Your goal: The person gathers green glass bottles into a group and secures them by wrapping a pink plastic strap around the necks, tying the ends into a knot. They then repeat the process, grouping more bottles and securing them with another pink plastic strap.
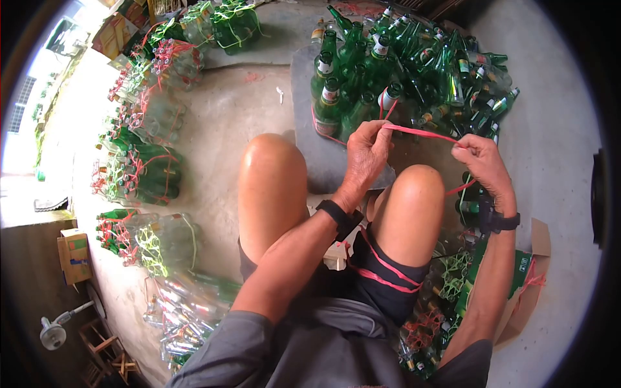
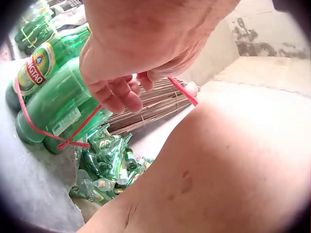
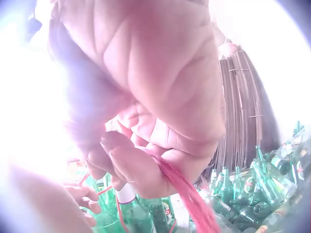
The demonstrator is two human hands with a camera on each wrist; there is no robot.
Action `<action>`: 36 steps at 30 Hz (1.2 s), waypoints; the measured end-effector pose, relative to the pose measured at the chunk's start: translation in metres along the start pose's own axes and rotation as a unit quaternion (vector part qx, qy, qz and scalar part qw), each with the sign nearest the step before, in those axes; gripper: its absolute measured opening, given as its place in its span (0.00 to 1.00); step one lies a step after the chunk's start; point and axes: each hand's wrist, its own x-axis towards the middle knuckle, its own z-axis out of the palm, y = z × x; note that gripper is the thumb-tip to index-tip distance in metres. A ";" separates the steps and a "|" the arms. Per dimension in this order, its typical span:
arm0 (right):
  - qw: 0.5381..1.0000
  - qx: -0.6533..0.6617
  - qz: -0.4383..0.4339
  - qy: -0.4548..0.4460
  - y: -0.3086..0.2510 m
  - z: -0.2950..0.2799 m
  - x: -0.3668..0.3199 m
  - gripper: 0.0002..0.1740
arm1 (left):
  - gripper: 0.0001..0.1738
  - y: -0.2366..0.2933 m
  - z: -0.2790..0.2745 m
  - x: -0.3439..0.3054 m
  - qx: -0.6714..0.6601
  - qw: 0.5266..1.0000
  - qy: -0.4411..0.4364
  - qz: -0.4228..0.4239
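1. Red string [image 1: 420,132]: stretched taut between both hands above the knees [image 1: 414,194]. It runs on to the standing green bottles [image 1: 333,103], just ahead of the left hand.
2. Left hand [image 1: 365,155]: fingers curled, pinching the string. The left wrist view shows the strand passing under the fingertips.
3. Right hand [image 1: 482,165]: fist closed round the other end. The right wrist view shows the strand trailing out below the curled fingers.
4. The bottles stand upright and touching in a cluster on a grey slab [image 1: 304,77]. The string is looped low round their bodies.
5. Handling, string: judged light, limp and thin, probably slick plastic. It likely slips unless pinched hard or wrapped round a finger, so grip it close to the bundle.
6. Handling, bottles: glass, so rigid, smooth, breakable and heavy as a group. Necks are the narrow spot for taking hold of a single bottle, but they would clink and tip if tugged sideways.
7. Around them: a loose pile [image 1: 446,64] of bottles behind the cluster, and tied bundles [image 1: 145,171] on the floor [image 1: 233,110] at left.
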 end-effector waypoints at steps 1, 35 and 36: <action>1.000 0.000 0.000 0.000 0.001 -0.008 -0.004 0.07 | 0.14 0.005 -0.001 0.000 0.000 1.000 0.000 0.000; 0.988 0.085 0.098 0.083 0.073 -0.107 0.005 0.13 | 0.15 0.016 -0.012 -0.007 -0.184 0.976 0.067 -0.093; 0.990 0.072 0.088 0.087 0.070 -0.103 0.012 0.14 | 0.15 0.016 -0.013 -0.007 -0.187 0.976 0.066 -0.094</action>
